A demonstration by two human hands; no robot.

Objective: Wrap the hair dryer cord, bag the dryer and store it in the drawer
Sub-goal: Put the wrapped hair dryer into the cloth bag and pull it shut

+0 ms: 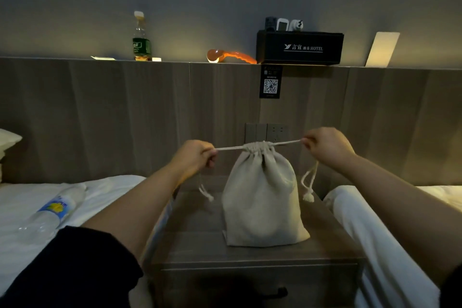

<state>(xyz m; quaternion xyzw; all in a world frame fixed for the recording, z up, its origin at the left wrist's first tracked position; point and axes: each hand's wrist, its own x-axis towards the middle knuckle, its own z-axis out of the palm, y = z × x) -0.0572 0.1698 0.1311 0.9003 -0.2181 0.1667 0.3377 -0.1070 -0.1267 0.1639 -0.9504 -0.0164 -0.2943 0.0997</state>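
A beige cloth drawstring bag (pixel 260 197) stands upright on the grey nightstand (pixel 250 255), bulging, its mouth cinched tight. The hair dryer itself is hidden, presumably inside. My left hand (pixel 193 156) grips the left drawstring (pixel 228 148) and my right hand (pixel 326 145) grips the right drawstring (pixel 287 143); both cords are stretched taut sideways from the bag's neck. Loose knotted cord ends hang below each hand. The nightstand's drawer front with a dark handle (pixel 276 292) shows at the bottom, closed.
Beds with white sheets flank the nightstand; a plastic water bottle (pixel 50 212) lies on the left bed. On the headboard ledge stand a green-label bottle (pixel 141 40), an orange object (pixel 230 55) and a black hotel box (pixel 300 48). Wall sockets (pixel 266 132) sit behind the bag.
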